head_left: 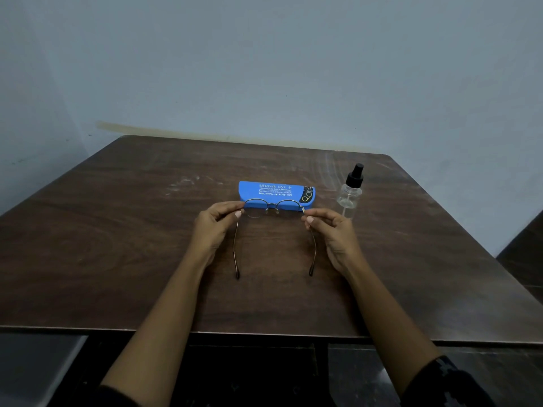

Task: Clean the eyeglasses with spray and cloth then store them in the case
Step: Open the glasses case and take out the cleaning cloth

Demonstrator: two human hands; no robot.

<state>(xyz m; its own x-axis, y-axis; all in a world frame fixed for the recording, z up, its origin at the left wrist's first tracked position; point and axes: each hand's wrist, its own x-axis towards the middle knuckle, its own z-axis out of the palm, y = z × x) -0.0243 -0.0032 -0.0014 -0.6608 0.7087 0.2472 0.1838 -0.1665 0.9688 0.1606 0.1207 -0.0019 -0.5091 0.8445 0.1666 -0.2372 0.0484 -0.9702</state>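
Note:
Thin metal-framed eyeglasses (273, 208) with round lenses are held over the middle of the table, temples unfolded and pointing toward me. My left hand (216, 226) pinches the left hinge corner, and my right hand (332, 230) pinches the right hinge corner. Just behind the lenses lies a closed blue glasses case (276, 190) with white print. A clear spray bottle (351, 190) with a black pump top stands upright to the right of the case. No cloth is in view.
The dark brown wooden table (117, 245) has its near edge below my forearms and its far edge against a pale blue wall. A dark chair edge (526, 254) shows at the right.

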